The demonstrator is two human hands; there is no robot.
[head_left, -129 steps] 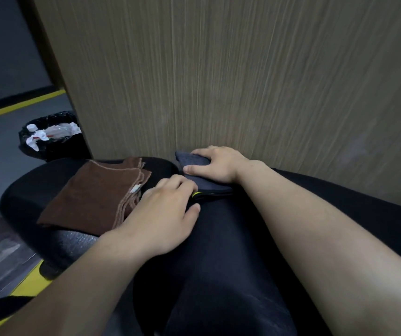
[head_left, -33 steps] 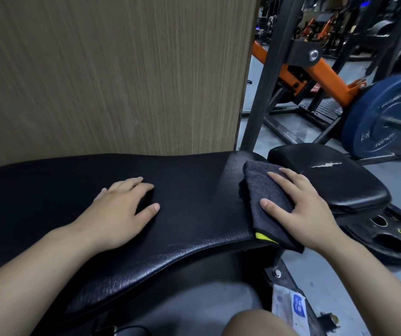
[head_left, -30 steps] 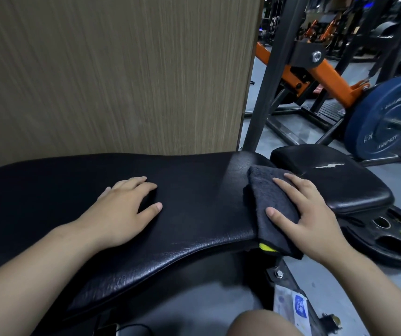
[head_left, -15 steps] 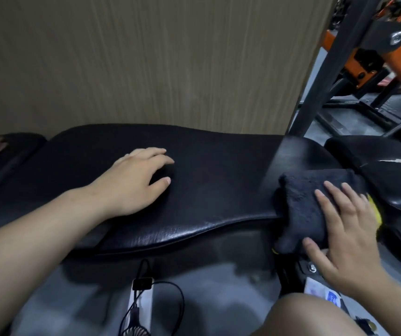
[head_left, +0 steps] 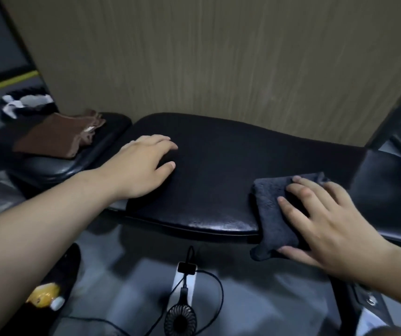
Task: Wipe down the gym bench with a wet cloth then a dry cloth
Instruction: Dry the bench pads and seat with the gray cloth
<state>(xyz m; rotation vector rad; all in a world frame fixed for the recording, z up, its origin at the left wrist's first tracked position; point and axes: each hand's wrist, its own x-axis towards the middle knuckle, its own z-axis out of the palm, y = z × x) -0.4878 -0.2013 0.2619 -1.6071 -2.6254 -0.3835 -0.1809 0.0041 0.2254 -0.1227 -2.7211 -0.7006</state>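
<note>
The black padded gym bench (head_left: pixel 218 170) runs across the view in front of a wood-grain wall. A dark grey cloth (head_left: pixel 272 214) drapes over the bench's near edge at the right. My right hand (head_left: pixel 325 224) presses on it with spread fingers, thumb under the cloth's lower edge. My left hand (head_left: pixel 143 166) rests flat on the pad's left part, holding nothing. A folded brown cloth (head_left: pixel 56 137) lies on the separate pad at the far left.
A black bin (head_left: pixel 22 105) with white rubbish stands behind the left pad. On the floor under the bench lie a small fan (head_left: pixel 180 320) with a cable and a power strip. A dark shoe and yellow object (head_left: pixel 44 297) sit at lower left.
My right hand has slid the grey cloth leftward along the bench's near edge. The view has swung left, bringing the brown cloth and bin into sight. My left hand stays put.
</note>
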